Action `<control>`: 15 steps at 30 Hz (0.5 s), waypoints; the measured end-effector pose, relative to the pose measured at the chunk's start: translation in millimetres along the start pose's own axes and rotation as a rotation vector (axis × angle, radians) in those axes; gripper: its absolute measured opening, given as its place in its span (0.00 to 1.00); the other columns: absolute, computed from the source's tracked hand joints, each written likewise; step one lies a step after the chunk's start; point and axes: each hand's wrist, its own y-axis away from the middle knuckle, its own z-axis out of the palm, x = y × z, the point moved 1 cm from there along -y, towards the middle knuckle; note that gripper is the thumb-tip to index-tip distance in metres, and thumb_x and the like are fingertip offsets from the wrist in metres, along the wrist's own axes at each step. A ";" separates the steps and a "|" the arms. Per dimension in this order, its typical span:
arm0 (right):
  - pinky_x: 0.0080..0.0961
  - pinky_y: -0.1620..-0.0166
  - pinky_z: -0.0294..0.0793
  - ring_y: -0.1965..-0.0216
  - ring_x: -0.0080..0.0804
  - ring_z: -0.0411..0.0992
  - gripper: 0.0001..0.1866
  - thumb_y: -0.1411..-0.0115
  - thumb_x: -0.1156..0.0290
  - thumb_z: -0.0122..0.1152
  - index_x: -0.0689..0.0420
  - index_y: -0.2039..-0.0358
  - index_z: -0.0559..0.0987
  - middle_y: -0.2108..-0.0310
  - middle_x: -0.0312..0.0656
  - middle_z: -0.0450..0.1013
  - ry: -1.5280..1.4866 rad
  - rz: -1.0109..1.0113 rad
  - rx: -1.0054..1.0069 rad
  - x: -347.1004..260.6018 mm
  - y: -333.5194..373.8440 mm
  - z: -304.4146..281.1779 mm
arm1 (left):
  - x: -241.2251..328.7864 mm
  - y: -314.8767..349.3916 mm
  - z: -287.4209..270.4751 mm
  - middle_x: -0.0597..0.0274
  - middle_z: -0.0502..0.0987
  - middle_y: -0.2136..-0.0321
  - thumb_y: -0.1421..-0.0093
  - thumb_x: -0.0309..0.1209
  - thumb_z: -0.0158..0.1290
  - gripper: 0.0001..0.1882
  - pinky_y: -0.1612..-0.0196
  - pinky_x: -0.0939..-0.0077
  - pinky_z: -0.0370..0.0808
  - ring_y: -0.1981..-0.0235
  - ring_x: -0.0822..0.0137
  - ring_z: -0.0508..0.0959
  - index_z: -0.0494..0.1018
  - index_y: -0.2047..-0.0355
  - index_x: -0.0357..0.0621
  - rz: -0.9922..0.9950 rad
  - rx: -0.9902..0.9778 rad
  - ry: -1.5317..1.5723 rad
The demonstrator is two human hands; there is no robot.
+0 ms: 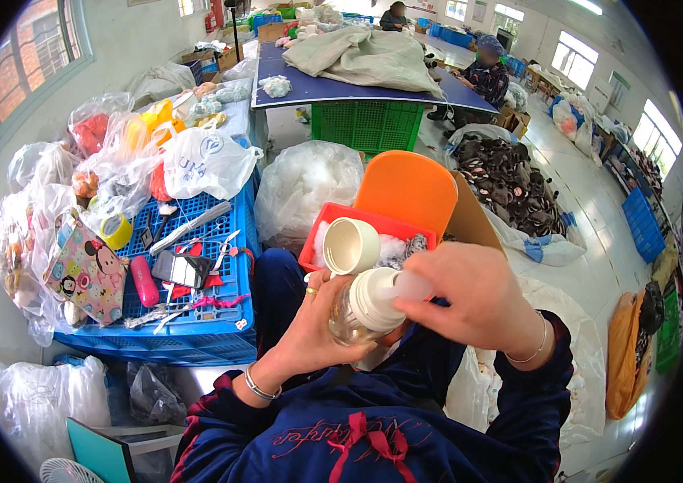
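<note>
Both hands (390,310) (seemingly closed) on bottle (362,310)

One head-worn fisheye view looks steeply down, close over the hands and lap, workshop curving around.

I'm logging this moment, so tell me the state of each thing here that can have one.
Bottle: held tilted in the left hand, outer cap off.
Cream cap: off, open end showing, on the red tray.
Right hand: gripping the clear stopper at the bottle's mouth.
White bag: tied shut.
</note>
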 end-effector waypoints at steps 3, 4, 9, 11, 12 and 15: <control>0.29 0.75 0.68 0.77 0.34 0.70 0.17 0.51 0.70 0.69 0.58 0.60 0.79 0.75 0.37 0.70 0.064 -0.221 0.084 -7.1 5.9 8.1 | 3.7 -1.4 1.4 0.48 0.64 0.46 0.64 0.36 0.72 0.48 0.38 0.58 0.60 0.43 0.49 0.62 0.62 0.42 0.39 0.059 0.044 -0.062; 0.27 0.76 0.67 0.78 0.31 0.69 0.18 0.52 0.70 0.69 0.58 0.59 0.79 0.75 0.36 0.68 0.061 -0.268 0.105 -9.1 9.9 8.5 | 5.5 -1.8 1.1 0.46 0.63 0.45 0.64 0.36 0.72 0.49 0.38 0.57 0.60 0.43 0.48 0.62 0.62 0.41 0.39 0.088 0.062 -0.096; 0.21 0.80 0.59 0.80 0.23 0.64 0.16 0.56 0.72 0.71 0.56 0.64 0.81 0.77 0.31 0.64 -0.113 -0.481 0.232 -18.2 22.5 9.3 | 24.8 -4.4 -4.3 0.55 0.71 0.49 0.58 0.43 0.72 0.43 0.39 0.59 0.61 0.45 0.55 0.66 0.66 0.45 0.39 0.294 0.195 -0.249; 0.20 0.77 0.60 0.79 0.22 0.64 0.15 0.56 0.74 0.69 0.54 0.64 0.82 0.75 0.29 0.65 -0.162 -0.533 0.323 -25.4 29.8 10.7 | 26.4 -4.5 0.2 0.54 0.71 0.49 0.50 0.42 0.67 0.36 0.43 0.59 0.66 0.49 0.57 0.69 0.66 0.45 0.39 0.069 0.009 0.322; 0.21 0.77 0.60 0.80 0.22 0.65 0.16 0.55 0.74 0.72 0.53 0.64 0.80 0.75 0.30 0.65 -0.209 -0.549 0.390 -30.6 32.3 13.5 | 31.1 -3.0 4.0 0.55 0.70 0.49 0.47 0.42 0.64 0.33 0.44 0.61 0.68 0.49 0.58 0.70 0.66 0.45 0.39 -0.103 -0.054 0.768; 0.24 0.72 0.64 0.79 0.22 0.66 0.13 0.50 0.71 0.72 0.47 0.64 0.79 0.72 0.28 0.68 -0.323 -0.620 0.430 -40.0 36.0 14.2 | 32.6 6.3 12.9 0.56 0.69 0.47 0.39 0.42 0.57 0.28 0.46 0.64 0.71 0.49 0.61 0.72 0.65 0.44 0.40 -0.372 -0.049 1.487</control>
